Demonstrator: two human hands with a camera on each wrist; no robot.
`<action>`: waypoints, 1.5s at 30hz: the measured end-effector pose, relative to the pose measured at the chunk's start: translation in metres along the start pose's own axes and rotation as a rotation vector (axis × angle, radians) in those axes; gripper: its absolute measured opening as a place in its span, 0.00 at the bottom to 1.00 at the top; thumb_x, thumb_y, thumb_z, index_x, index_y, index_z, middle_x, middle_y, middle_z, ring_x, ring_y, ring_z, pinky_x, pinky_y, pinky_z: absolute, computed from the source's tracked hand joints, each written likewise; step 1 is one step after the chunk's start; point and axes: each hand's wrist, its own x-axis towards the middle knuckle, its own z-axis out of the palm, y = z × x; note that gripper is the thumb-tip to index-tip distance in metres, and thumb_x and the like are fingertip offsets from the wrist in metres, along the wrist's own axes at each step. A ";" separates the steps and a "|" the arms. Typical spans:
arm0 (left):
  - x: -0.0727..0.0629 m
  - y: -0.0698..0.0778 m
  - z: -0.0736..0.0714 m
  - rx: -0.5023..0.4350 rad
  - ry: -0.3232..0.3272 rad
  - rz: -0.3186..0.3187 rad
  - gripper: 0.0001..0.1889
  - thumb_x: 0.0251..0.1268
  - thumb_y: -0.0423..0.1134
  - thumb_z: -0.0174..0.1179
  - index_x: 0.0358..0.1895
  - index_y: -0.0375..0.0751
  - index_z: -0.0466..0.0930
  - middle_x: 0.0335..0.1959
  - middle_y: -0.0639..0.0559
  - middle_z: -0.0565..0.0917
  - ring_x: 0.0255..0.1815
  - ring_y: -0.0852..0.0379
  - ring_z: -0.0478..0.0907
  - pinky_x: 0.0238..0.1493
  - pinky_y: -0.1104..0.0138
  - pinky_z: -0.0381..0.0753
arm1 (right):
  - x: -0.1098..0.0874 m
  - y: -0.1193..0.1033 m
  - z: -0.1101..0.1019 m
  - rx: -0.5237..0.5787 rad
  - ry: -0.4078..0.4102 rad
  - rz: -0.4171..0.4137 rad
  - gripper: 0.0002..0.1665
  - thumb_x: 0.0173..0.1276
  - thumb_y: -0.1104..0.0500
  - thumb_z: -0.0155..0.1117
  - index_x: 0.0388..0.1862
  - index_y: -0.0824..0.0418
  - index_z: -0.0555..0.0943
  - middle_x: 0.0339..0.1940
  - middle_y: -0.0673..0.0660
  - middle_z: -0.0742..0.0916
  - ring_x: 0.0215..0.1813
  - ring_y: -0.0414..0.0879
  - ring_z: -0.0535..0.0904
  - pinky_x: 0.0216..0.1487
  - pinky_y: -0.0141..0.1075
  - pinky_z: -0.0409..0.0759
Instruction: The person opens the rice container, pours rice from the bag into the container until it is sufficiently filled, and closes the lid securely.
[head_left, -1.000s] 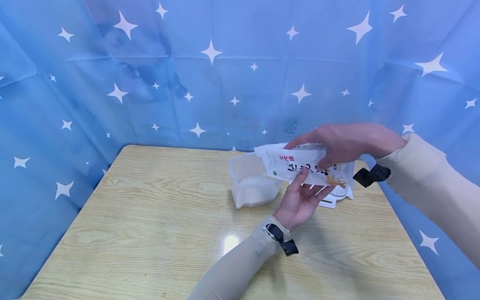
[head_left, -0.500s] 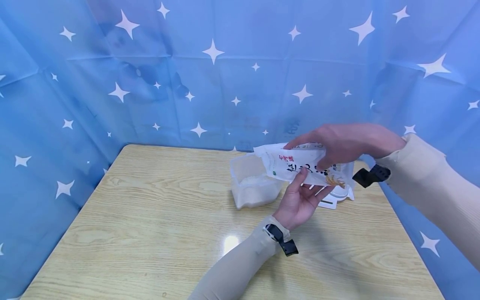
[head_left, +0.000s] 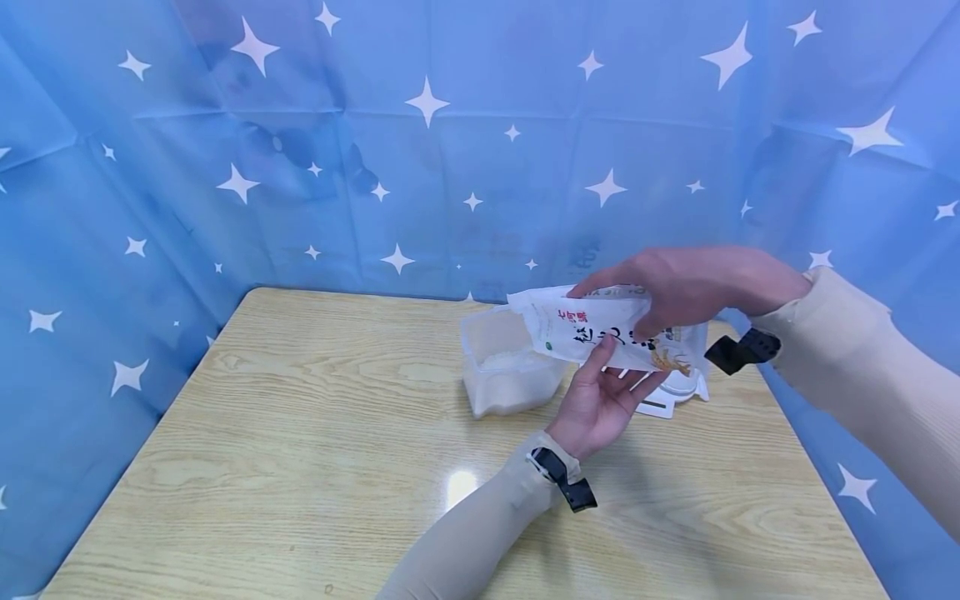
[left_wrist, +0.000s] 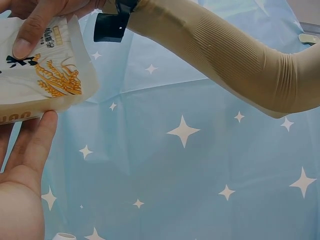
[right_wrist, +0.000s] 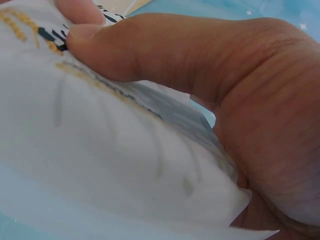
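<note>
Holds a white printed bag [head_left: 558, 325] above the far right part of the worktop [head_left: 300, 417]: clamped from above in the right hand [head_left: 682, 287], with the thumb on its front, and pinched at its near edge in the left hand [head_left: 596, 417], with fingers underneath. Reaches leftward, in the head view, across the right rim of an open translucent container [head_left: 517, 396] (touching or not, cannot tell). Shows white contents [head_left: 504, 360] inside the container.
</note>
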 end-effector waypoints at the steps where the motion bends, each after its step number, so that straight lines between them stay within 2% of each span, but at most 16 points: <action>1: 0.000 0.000 0.000 0.000 0.001 0.000 0.28 0.70 0.54 0.66 0.71 0.62 0.72 0.71 0.55 0.78 0.73 0.53 0.74 0.77 0.53 0.73 | 0.000 0.000 0.000 0.001 0.001 -0.001 0.50 0.57 0.69 0.75 0.76 0.42 0.70 0.61 0.53 0.85 0.50 0.44 0.81 0.46 0.39 0.82; 45: 0.001 -0.002 0.002 0.001 0.009 0.008 0.28 0.69 0.54 0.67 0.71 0.62 0.73 0.69 0.56 0.79 0.70 0.54 0.76 0.76 0.54 0.73 | 0.000 0.001 -0.001 -0.011 -0.001 -0.002 0.49 0.58 0.68 0.75 0.76 0.43 0.70 0.61 0.53 0.84 0.52 0.45 0.82 0.50 0.42 0.84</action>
